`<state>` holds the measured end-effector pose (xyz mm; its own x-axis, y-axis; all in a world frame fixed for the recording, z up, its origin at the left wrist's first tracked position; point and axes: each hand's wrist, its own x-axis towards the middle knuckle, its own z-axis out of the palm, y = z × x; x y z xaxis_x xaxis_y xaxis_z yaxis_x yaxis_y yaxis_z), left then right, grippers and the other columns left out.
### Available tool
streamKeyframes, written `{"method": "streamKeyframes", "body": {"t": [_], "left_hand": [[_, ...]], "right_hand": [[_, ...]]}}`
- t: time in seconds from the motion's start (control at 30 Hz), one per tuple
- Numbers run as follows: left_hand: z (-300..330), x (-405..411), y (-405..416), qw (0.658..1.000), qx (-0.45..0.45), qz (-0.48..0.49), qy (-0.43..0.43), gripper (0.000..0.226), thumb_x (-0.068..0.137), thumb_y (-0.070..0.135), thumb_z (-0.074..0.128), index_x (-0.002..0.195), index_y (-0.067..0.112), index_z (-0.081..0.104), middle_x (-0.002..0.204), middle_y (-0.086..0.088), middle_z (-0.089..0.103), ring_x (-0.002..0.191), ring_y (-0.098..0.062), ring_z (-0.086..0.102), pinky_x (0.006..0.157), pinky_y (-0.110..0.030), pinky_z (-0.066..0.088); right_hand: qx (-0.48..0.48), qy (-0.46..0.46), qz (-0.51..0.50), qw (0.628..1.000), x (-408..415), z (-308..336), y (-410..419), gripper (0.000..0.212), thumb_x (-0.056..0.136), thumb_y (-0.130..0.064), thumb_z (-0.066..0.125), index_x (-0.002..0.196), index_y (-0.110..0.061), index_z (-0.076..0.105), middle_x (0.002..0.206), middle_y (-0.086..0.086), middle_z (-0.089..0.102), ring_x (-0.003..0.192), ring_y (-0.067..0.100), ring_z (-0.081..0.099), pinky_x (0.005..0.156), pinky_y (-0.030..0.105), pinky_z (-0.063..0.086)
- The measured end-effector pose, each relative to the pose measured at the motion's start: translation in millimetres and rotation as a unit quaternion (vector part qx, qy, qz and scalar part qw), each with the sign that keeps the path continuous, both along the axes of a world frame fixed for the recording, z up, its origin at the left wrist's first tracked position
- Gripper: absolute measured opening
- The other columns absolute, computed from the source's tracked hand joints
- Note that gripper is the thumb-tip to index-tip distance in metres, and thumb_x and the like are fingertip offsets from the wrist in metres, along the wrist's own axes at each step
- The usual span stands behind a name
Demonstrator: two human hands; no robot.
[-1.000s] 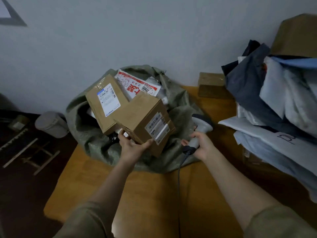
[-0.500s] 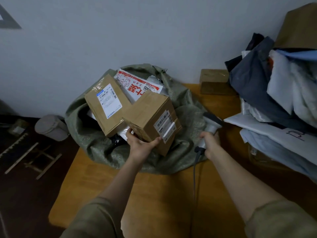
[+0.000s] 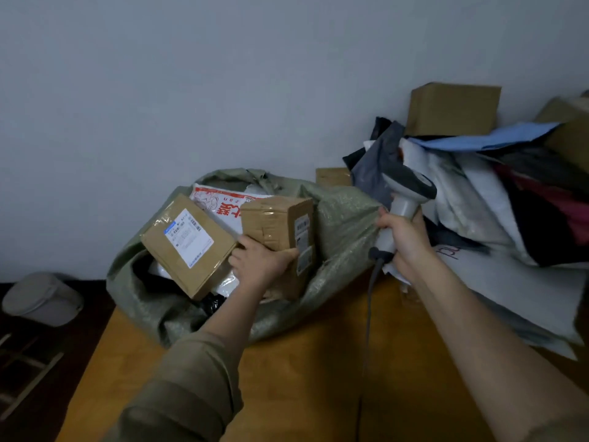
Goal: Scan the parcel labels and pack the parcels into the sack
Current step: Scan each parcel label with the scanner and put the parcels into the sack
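Packing the small box (image 3: 280, 237) into the sack (image 3: 338, 224): left hand (image 3: 259, 263) grips it at the sack's mouth; right hand (image 3: 403, 237) clasps the scanner (image 3: 404, 199) beside the sack. Ideally lower the box flat.

I count one green sack (image 3: 338, 224) on one wooden table (image 3: 302, 378), with two brown boxes (image 3: 188, 247) (image 3: 280, 224) and one red-printed mailer (image 3: 223, 205) at its mouth. I see one scanner (image 3: 404, 202), two hands (image 3: 258, 263) (image 3: 404, 240). Three more cardboard boxes (image 3: 452, 110) (image 3: 331, 177) (image 3: 570, 132) are near the wall, and one grey bin (image 3: 41, 298) is on the floor.
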<state>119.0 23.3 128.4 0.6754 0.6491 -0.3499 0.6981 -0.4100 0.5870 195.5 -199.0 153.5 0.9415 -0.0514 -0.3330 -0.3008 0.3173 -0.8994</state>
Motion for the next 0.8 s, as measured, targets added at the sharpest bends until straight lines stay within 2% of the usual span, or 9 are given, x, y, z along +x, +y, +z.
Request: {"method": "streamKeyframes", "body": {"t": [0.17, 0.23, 0.3, 0.4, 0.47, 0.57, 0.63, 0.73, 0.8], "left_hand": [[27.3, 12.0, -28.3, 0.986, 0.076, -0.123, 0.082, 0.129, 0.066, 0.068, 0.073, 0.151, 0.005, -0.002, 0.148, -0.023, 0.026, 0.138, -0.04, 0.026, 0.111, -0.047, 0.029], [21.4, 8.4, -39.6, 0.98, 0.095, -0.141, 0.1, 0.132, 0.065, 0.07, 0.072, 0.15, 0.002, -0.003, 0.147, -0.024, 0.028, 0.136, -0.039, 0.03, 0.108, -0.045, 0.034], [8.9, 1.1, -51.5, 0.973, 0.126, -0.158, 0.112, 0.137, 0.065, 0.075, 0.069, 0.15, -0.002, -0.007, 0.147, -0.025, 0.028, 0.134, -0.038, 0.036, 0.102, -0.045, 0.04], [-9.0, -9.8, -63.9, 0.953, 0.183, -0.187, 0.151, 0.141, 0.066, 0.079, 0.064, 0.148, -0.007, -0.013, 0.145, -0.024, 0.032, 0.127, -0.033, 0.047, 0.093, -0.041, 0.048], [-11.7, -13.1, -67.5, 0.943, 0.219, -0.192, 0.163, 0.14, 0.068, 0.08, 0.061, 0.148, -0.007, -0.015, 0.142, -0.023, 0.034, 0.122, -0.031, 0.051, 0.087, -0.038, 0.05], [-13.1, -13.1, -69.9, 0.906, 0.315, -0.224, 0.173, 0.137, 0.07, 0.081, 0.058, 0.148, -0.009, -0.009, 0.136, -0.023, 0.04, 0.117, -0.028, 0.051, 0.086, -0.034, 0.048], [-17.7, -16.7, -71.1, 0.882, 0.362, -0.239, 0.185, 0.14, 0.066, 0.081, 0.062, 0.148, -0.007, -0.01, 0.137, -0.023, 0.036, 0.118, -0.029, 0.047, 0.091, -0.034, 0.047], [-28.7, -22.8, -66.0, 0.886, 0.344, -0.252, 0.182, 0.141, 0.064, 0.079, 0.065, 0.15, 0.002, -0.017, 0.143, -0.02, 0.023, 0.126, -0.035, 0.037, 0.1, -0.038, 0.041], [-27.6, -18.7, -61.9, 0.9, 0.304, -0.283, 0.132, 0.132, 0.071, 0.072, 0.065, 0.151, 0.007, -0.017, 0.149, -0.02, 0.014, 0.129, -0.038, 0.037, 0.101, -0.043, 0.041]], "right_hand": [[0.031, -0.018, -0.014, 0.999, -3.0, 25.9, -29.1, 0.07, 0.069, 0.001, 0.061, 0.133, -0.023, 0.05, 0.119, 0.006, 0.071, 0.103, 0.025, 0.068, 0.081, 0.043, 0.055], [0.034, -0.01, -0.011, 0.999, -5.9, 29.1, -39.2, 0.061, 0.076, 0.007, 0.059, 0.129, -0.022, 0.05, 0.115, 0.01, 0.071, 0.101, 0.025, 0.069, 0.081, 0.043, 0.055], [0.022, -0.002, 0.021, 1.0, -10.8, 27.8, -47.3, 0.057, 0.082, 0.01, 0.056, 0.129, -0.021, 0.049, 0.117, 0.016, 0.066, 0.102, 0.026, 0.069, 0.087, 0.041, 0.055], [0.03, 0.024, 0.065, 0.997, -22.9, 24.8, -55.6, 0.058, 0.087, 0.017, 0.048, 0.136, -0.014, 0.043, 0.11, 0.012, 0.057, 0.111, 0.033, 0.065, 0.087, 0.032, 0.054], [0.025, 0.037, 0.072, 0.996, -27.9, 23.0, -61.2, 0.059, 0.086, 0.018, 0.049, 0.136, -0.013, 0.045, 0.112, 0.011, 0.055, 0.111, 0.033, 0.065, 0.085, 0.031, 0.054], [0.008, 0.036, 0.072, 0.997, -30.6, 26.7, -72.1, 0.061, 0.083, 0.017, 0.052, 0.136, -0.011, 0.045, 0.122, 0.018, 0.055, 0.1, 0.028, 0.07, 0.077, 0.03, 0.057], [-0.002, 0.028, 0.059, 0.998, -31.3, 33.9, -81.6, 0.058, 0.084, 0.018, 0.05, 0.132, -0.013, 0.044, 0.116, 0.018, 0.057, 0.09, 0.026, 0.072, 0.073, 0.03, 0.059], [-0.019, 0.016, 0.06, 0.998, -32.3, 43.5, -98.2, 0.052, 0.087, 0.016, 0.048, 0.13, -0.013, 0.043, 0.114, 0.017, 0.059, 0.085, 0.023, 0.073, 0.078, 0.03, 0.057], [-0.031, 0.02, 0.058, 0.998, -30.9, 45.5, -109.0, 0.052, 0.087, 0.014, 0.048, 0.134, -0.01, 0.042, 0.115, 0.018, 0.06, 0.084, 0.022, 0.074, 0.075, 0.028, 0.057]]}}
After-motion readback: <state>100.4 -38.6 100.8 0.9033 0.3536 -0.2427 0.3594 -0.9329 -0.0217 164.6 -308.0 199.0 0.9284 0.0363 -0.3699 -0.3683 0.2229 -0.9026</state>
